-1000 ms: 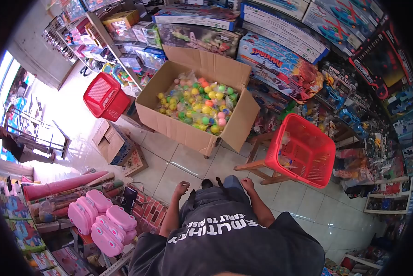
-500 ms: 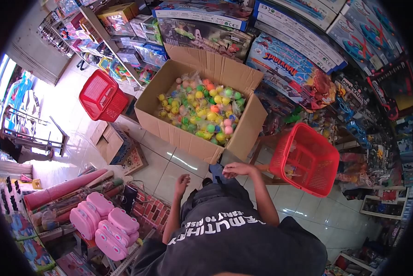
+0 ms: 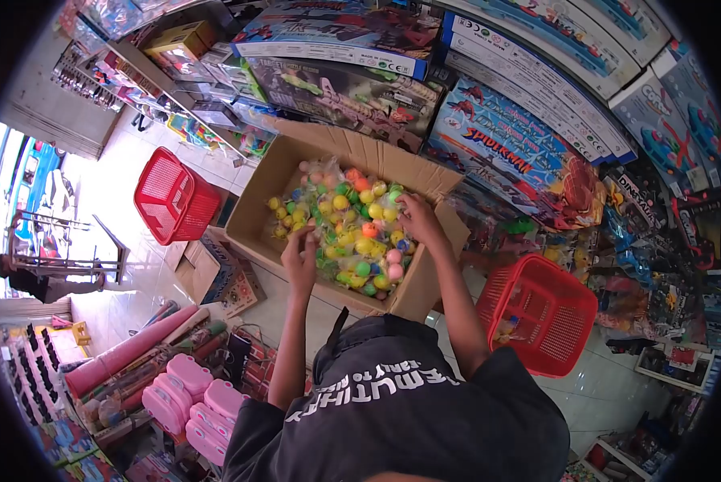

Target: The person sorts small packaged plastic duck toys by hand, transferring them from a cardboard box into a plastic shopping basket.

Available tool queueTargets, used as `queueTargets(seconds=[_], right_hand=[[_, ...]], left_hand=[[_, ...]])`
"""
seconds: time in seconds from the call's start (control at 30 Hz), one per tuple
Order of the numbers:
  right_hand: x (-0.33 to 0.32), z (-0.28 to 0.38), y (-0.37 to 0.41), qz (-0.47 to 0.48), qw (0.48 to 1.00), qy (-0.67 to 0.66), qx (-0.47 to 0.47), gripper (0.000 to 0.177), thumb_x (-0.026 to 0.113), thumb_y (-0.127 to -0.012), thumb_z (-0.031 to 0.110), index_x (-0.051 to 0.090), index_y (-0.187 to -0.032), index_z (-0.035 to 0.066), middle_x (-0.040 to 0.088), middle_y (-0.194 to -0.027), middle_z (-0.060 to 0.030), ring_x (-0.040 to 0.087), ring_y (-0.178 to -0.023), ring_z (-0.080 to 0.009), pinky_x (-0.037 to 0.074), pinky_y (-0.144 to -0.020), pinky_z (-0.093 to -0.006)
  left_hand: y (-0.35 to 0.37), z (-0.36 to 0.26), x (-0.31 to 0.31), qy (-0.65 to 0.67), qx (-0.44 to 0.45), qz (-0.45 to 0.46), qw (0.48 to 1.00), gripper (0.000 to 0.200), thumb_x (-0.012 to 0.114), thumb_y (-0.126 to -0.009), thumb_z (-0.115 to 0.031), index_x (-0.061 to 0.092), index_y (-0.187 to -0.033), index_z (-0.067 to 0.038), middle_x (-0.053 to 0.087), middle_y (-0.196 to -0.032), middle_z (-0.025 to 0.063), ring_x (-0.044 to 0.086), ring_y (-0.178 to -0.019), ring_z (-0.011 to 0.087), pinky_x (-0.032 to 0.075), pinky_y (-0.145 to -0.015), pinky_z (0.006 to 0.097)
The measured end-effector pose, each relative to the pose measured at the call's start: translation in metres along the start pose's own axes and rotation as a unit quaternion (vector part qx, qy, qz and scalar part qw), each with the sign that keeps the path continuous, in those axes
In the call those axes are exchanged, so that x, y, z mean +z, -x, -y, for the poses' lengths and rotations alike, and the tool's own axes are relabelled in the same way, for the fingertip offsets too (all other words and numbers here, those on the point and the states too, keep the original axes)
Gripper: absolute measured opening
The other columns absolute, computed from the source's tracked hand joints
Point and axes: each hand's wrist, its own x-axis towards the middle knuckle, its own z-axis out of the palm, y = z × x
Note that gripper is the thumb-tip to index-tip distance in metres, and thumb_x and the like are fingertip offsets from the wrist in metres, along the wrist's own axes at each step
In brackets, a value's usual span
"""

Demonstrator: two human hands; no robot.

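A large cardboard box (image 3: 252,233) stands with its flaps raised, filled with small coloured balls (image 3: 348,215) in clear plastic bags. The balls are yellow, green, orange, pink and blue. At the box's near left side, my left hand (image 3: 299,255) reaches over the rim, its fingers bent but apart at the edge of the bags. My right hand (image 3: 417,218) is inside the right side of the box, fingers apart beside a green ball and touching the bagged balls or just above them. I see nothing held in either hand.
Red plastic baskets stand to the left (image 3: 164,197) and right (image 3: 569,317) of the box. Boxed toys (image 3: 505,145) are stacked behind it. Pink cases (image 3: 188,386) and rolled material (image 3: 136,349) lie at lower left. A person (image 3: 43,281) is far left.
Both hands have moved forward from near my body, outside the box, to over the bagged balls. The view has shifted, so the box appears lower.
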Motion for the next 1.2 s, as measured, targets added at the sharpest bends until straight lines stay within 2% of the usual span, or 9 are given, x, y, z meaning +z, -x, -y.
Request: queueTargets(seconds=[0.07, 0.17, 0.33, 0.57, 0.73, 0.93, 1.07, 1.13, 1.2], right_hand=[[0.010, -0.010, -0.009, -0.030, 0.990, 0.134, -0.024, 0.034, 0.059, -0.075, 0.006, 0.052, -0.108, 0.006, 0.050, -0.105, -0.0144, 0.054, -0.094, -0.0353, 0.046, -0.080, -0.0428], [0.022, -0.025, -0.014, -0.016, 0.986, 0.166, 0.010, 0.033, 0.060, -0.074, 0.007, 0.052, -0.107, 0.008, 0.050, -0.100, -0.0149, 0.052, -0.095, -0.0365, 0.045, -0.079, -0.0442], [0.018, -0.017, -0.013, -0.027, 0.988, 0.149, 0.011, 0.026, 0.060, -0.071, 0.001, 0.050, -0.095, 0.005, 0.051, -0.092, -0.0161, 0.054, -0.088, -0.0372, 0.045, -0.072, -0.0451], [0.003, 0.006, -0.004, -0.050, 0.993, 0.105, 0.023, 0.021, 0.058, -0.076, 0.004, 0.046, -0.092, 0.002, 0.054, -0.090, -0.0191, 0.055, -0.084, -0.0405, 0.044, -0.070, -0.0466], [-0.012, 0.042, 0.008, -0.067, 0.988, 0.128, 0.047, 0.030, 0.052, -0.084, 0.010, 0.043, -0.110, -0.001, 0.052, -0.102, -0.0224, 0.052, -0.096, -0.0403, 0.043, -0.077, -0.0457], [-0.010, 0.076, 0.026, -0.037, 0.995, 0.094, -0.009, 0.026, 0.051, -0.084, 0.011, 0.043, -0.106, -0.001, 0.052, -0.099, -0.0201, 0.053, -0.091, -0.0385, 0.043, -0.077, -0.0445], [-0.002, 0.087, 0.031, 0.026, 0.998, -0.055, 0.031, 0.024, 0.053, -0.087, 0.015, 0.046, -0.103, 0.000, 0.054, -0.098, -0.0191, 0.054, -0.091, -0.0356, 0.043, -0.079, -0.0397], [0.002, 0.093, 0.031, 0.043, 0.995, -0.064, 0.055, 0.025, 0.054, -0.087, 0.015, 0.047, -0.106, 0.000, 0.056, -0.095, -0.0172, 0.056, -0.088, -0.0320, 0.044, -0.078, -0.0367], [0.013, 0.095, 0.033, 0.061, 0.992, -0.076, 0.077, 0.026, 0.055, -0.087, 0.015, 0.047, -0.108, 0.001, 0.058, -0.093, -0.0153, 0.059, -0.085, -0.0283, 0.045, -0.077, -0.0337]], left_hand=[[-0.019, -0.006, 0.022, -0.026, 0.020, 0.050, 0.998, 0.017, 0.049, -0.091, -0.008, 0.057, -0.104, 0.000, 0.061, -0.084, 0.0097, 0.062, -0.074, 0.0142, 0.048, -0.067, 0.0261], [-0.039, -0.010, 0.049, -0.060, 0.049, 0.147, 0.986, 0.016, 0.052, -0.089, -0.008, 0.057, -0.102, 0.000, 0.062, -0.086, 0.0121, 0.063, -0.074, 0.0189, 0.049, -0.067, 0.0284], [-0.049, 0.002, 0.077, -0.050, 0.055, 0.263, 0.962, 0.016, 0.053, -0.087, -0.009, 0.058, -0.100, 0.000, 0.063, -0.090, 0.0145, 0.064, -0.077, 0.0257, 0.050, -0.066, 0.0321], [-0.056, 0.018, 0.079, -0.028, 0.047, 0.300, 0.952, 0.019, 0.055, -0.084, -0.008, 0.057, -0.101, 0.000, 0.063, -0.089, 0.0135, 0.064, -0.076, 0.0256, 0.050, -0.065, 0.0326], [-0.071, -0.001, 0.071, -0.072, 0.117, 0.350, 0.927, 0.043, 0.066, -0.074, -0.019, 0.053, -0.113, -0.006, 0.050, -0.117, 0.0132, 0.048, -0.110, 0.0308, 0.041, -0.091, 0.0395], [-0.084, -0.015, 0.072, -0.088, 0.237, 0.404, 0.879, 0.056, 0.073, -0.067, -0.027, 0.052, -0.114, -0.007, 0.037, -0.132, 0.0134, 0.037, -0.120, 0.0344, 0.033, -0.097, 0.0427], [-0.086, -0.016, 0.067, -0.074, 0.250, 0.443, 0.858, 0.055, 0.073, -0.067, -0.028, 0.053, -0.112, -0.005, 0.048, -0.123, 0.0154, 0.045, -0.114, 0.0341, 0.039, -0.090, 0.0411], [-0.087, -0.021, 0.058, -0.057, 0.079, 0.547, 0.831, 0.049, 0.072, -0.070, -0.027, 0.053, -0.109, -0.002, 0.059, -0.104, 0.0170, 0.057, -0.099, 0.0325, 0.045, -0.081, 0.0385], [-0.080, -0.004, 0.053, -0.036, 0.094, 0.526, 0.845, 0.044, 0.070, -0.072, -0.025, 0.053, -0.105, -0.001, 0.061, -0.097, 0.0176, 0.059, -0.092, 0.0335, 0.046, -0.078, 0.0388]])
